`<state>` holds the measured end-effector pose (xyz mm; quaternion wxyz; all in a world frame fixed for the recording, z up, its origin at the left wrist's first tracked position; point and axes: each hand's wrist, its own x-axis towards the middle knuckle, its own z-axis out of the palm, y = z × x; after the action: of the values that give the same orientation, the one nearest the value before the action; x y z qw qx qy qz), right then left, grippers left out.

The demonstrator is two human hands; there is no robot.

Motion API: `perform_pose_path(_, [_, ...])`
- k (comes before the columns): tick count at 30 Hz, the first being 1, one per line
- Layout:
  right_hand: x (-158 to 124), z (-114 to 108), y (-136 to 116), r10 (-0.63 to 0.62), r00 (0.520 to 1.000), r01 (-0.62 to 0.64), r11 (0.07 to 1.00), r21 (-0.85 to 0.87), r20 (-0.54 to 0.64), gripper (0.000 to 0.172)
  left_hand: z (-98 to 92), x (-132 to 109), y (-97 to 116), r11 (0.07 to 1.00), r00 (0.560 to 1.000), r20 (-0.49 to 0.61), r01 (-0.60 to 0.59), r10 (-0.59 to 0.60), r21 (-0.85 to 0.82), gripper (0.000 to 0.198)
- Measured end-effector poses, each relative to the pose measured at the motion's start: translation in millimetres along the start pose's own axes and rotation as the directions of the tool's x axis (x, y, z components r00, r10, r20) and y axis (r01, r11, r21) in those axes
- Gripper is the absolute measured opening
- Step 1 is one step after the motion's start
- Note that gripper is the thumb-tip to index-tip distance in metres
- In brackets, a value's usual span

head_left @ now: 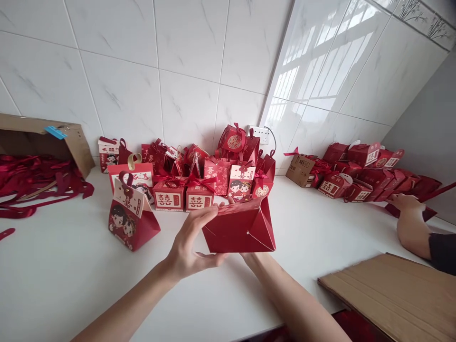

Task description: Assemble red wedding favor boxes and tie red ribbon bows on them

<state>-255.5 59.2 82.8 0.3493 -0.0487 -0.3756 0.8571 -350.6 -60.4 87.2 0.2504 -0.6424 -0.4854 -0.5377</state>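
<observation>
A red paper gift box is held tilted above the white table, its folded plain red faces turned toward me. My left hand grips its left side, fingers at the upper edge and thumb along the lower edge. Behind the box is my right hand, mostly hidden; only its wrist and what look like fingertips over the top edge show. To the left stands a finished-looking gift box with a cartoon couple and a ribbon loop. Two square red boxes with bows stand just beyond my hands.
Several red gift boxes line the tiled wall. An open carton with red ribbons lies at left. More boxes are piled at right, where another person's hand touches red card. A cardboard flap juts in at lower right.
</observation>
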Motion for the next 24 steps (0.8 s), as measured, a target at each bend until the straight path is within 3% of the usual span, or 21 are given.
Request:
perform_pose_path(2, [3,2,-3,-0.019,1.000,0.019,0.999,-0.046,-0.010,0.029,1.0,-2,-1,0.999,0.999,-0.033,0.022,-0.023,-0.034,0.075])
perform_pose_path(4, [9,4,-5,-0.023,0.999,0.020,0.997,-0.074,-0.040,0.026,1.9,-4,-3,0.982,0.987,-0.079,0.128,-0.140,-0.138,0.072])
perform_pose_path(7, [17,7,-8,0.009,0.999,-0.011,0.999,-0.051,-0.033,0.034,1.7,-2,-5,0.852,0.894,-0.100,0.375,-0.436,-0.364,0.061])
perform_pose_path(9, [20,8,-10,-0.033,0.999,0.033,0.999,-0.016,-0.010,0.036,1.0,2,-7,0.683,0.781,-0.042,0.517,-0.623,-0.516,0.058])
perform_pose_path(12, [20,9,-12,-0.153,0.988,0.153,0.988,-0.030,0.011,0.036,0.5,11,-9,0.344,0.579,0.153,0.654,-0.801,-0.674,0.061])
perform_pose_path(15, [19,9,-14,-0.100,0.993,0.093,0.990,-0.101,-0.060,0.036,1.6,18,-6,-0.005,0.356,0.377,0.721,-0.855,-0.693,0.058])
perform_pose_path(17, [21,8,-13,-0.018,0.984,0.000,0.995,-0.098,-0.179,0.032,2.7,21,-3,-0.161,0.258,0.480,0.724,-0.838,-0.670,0.052])
perform_pose_path(19, [23,6,-12,0.060,0.952,-0.082,0.995,-0.063,-0.301,0.027,3.8,22,-2,-0.217,0.238,0.521,0.713,-0.820,-0.667,0.046])
perform_pose_path(22, [27,4,-11,0.126,0.913,-0.151,0.988,-0.036,-0.389,0.023,4.4,22,-2,-0.185,0.272,0.502,0.705,-0.821,-0.685,0.045])
perform_pose_path(24, [29,1,-9,0.123,0.915,-0.154,0.987,-0.051,-0.385,0.022,3.8,21,-3,-0.148,0.291,0.480,0.711,-0.828,-0.687,0.049])
